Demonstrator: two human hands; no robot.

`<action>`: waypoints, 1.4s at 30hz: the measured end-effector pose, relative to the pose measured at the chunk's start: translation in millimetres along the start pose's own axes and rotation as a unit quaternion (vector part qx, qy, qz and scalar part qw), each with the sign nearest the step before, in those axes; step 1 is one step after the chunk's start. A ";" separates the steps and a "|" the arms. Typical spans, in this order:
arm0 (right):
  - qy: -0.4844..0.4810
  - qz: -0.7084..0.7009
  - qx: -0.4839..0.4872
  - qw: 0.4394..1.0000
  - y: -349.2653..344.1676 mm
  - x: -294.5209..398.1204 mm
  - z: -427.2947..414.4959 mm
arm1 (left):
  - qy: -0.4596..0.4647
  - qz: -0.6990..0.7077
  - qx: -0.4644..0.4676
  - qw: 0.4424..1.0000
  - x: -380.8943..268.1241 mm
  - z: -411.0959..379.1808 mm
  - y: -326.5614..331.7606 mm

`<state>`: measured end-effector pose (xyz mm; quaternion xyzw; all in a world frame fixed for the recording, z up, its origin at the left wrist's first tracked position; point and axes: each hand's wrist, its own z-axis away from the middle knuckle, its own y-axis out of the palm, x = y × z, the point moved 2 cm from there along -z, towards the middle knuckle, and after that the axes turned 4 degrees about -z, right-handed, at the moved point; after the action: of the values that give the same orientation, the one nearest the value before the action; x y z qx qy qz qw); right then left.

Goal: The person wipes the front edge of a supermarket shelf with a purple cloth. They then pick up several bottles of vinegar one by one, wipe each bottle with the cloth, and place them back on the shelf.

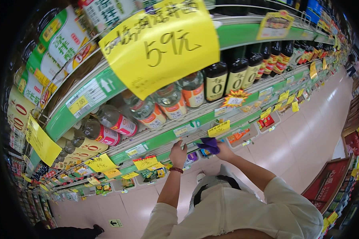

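My right hand [225,151] grips a crumpled purple cloth [208,145] in front of a lower shelf. To its left, my left hand [178,154] reaches to the edge of the same metal shelf [189,138], thumb and fingers apart and nothing in them. Whether its fingertips touch the shelf cannot be told. A red bracelet [176,170] circles my left wrist. Just above the hands runs a green price rail [184,130]. On the shelf over it stand clear bottles with orange labels [171,104] and dark bottles with cream labels [216,82].
A large yellow price sign [164,44] hangs from the upper shelf, close to my head. Low bins [242,138] of packets line the shelf foot. Pink floor tiles [290,140] run behind me. A red display board [326,182] stands right; a person's dark-clothed leg [74,232] shows lower left.
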<state>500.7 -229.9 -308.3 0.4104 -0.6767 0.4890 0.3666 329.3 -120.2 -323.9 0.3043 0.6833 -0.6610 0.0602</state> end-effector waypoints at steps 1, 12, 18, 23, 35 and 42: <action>0.062 0.013 0.004 0.998 -11.5 -9.3 20.6 | 0.055 -0.012 0.003 0.998 -11.7 5.3 -0.4; 0.201 0.013 -0.169 0.965 -72.3 1.7 116.4 | 0.082 0.115 0.044 0.989 -32.1 -90.1 77.4; 0.238 -0.003 -0.114 0.965 -68.0 -8.2 129.9 | 0.143 0.129 -0.029 0.981 2.6 -99.8 92.4; 0.260 0.008 -0.124 0.958 -71.6 -16.1 140.3 | 0.088 0.051 -0.039 0.994 -65.3 -58.3 25.7; 0.204 -0.033 -0.033 0.978 -51.5 -1.5 99.7 | -0.038 0.023 0.010 0.999 -52.0 -31.2 15.8; 0.211 -0.018 -0.016 0.977 -54.7 7.1 98.9 | 0.018 0.193 -0.101 0.976 -36.6 -19.5 41.7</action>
<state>538.5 -336.7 -307.3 0.3045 -0.5845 0.5469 0.5163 385.8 -116.6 -340.0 0.4345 0.6761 -0.5589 0.2045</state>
